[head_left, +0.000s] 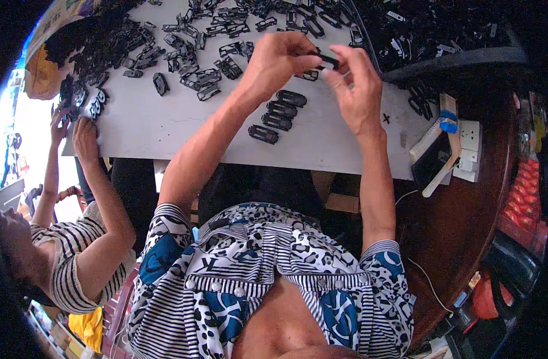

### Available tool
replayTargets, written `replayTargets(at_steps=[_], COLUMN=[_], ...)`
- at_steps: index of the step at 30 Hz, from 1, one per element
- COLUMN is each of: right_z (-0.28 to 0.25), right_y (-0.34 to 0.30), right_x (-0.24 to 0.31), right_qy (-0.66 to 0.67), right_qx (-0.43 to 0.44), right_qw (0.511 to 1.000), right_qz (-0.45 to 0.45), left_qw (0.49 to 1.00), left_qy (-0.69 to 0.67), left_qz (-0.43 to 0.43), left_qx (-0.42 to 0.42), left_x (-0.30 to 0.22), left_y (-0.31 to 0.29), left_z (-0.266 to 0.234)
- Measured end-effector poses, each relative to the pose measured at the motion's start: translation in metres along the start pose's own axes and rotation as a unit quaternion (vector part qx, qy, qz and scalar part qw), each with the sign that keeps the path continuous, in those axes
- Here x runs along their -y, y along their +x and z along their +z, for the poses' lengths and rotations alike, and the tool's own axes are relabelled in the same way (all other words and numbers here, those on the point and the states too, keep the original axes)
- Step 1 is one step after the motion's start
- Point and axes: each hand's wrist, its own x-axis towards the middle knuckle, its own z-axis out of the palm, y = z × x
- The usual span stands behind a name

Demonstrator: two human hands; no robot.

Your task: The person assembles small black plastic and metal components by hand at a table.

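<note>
**Both hands on one black clip above the tabletop**

While both hands are raised over the white tabletop (166,128), the left hand (277,60) and right hand (358,90) share one small black plastic part (328,60). Each grip is closed on it, fingertips pinching opposite ends. Just below lie four finished black pieces in a row (278,116). Loose black parts (208,36) are scattered beyond. At far left, another person's hands (76,128) work at the tabletop edge.

White tabletop (166,128): bare strip along its near edge, passable; far half blocked by scattered black plastic clips (196,42), four clips in a row (278,115) at centre, brush (444,143) at right edge.
</note>
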Motion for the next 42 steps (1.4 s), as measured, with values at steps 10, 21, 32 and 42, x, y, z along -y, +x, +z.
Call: replayTargets(at_steps=[10,21,32,42], right_z=[0.002,0.01,0.016,0.001], right_y=[0.001,-0.002,-0.001,0.009], right_x=[-0.013,-0.022,-0.017,-0.021], right_qy=[-0.203,-0.19,-0.245,-0.207], right_qx=[0.024,0.07,0.089,0.047], right_qw=[0.969,0.969,0.95,0.966], right_qz=[-0.14,-0.141,-0.173,-0.148], left_qw=[0.96,0.934,0.935,0.892], left_qy=[0.266,0.336,0.325,0.403], left_qz=[0.09,0.124,0.141,0.19], left_qx=[-0.018,-0.018,0.007,-0.075], left_x=[0.004,0.024,0.025,0.014], left_y=[-0.009,-0.007,-0.008,0.005], left_z=[-0.007,-0.006,-0.009,0.002])
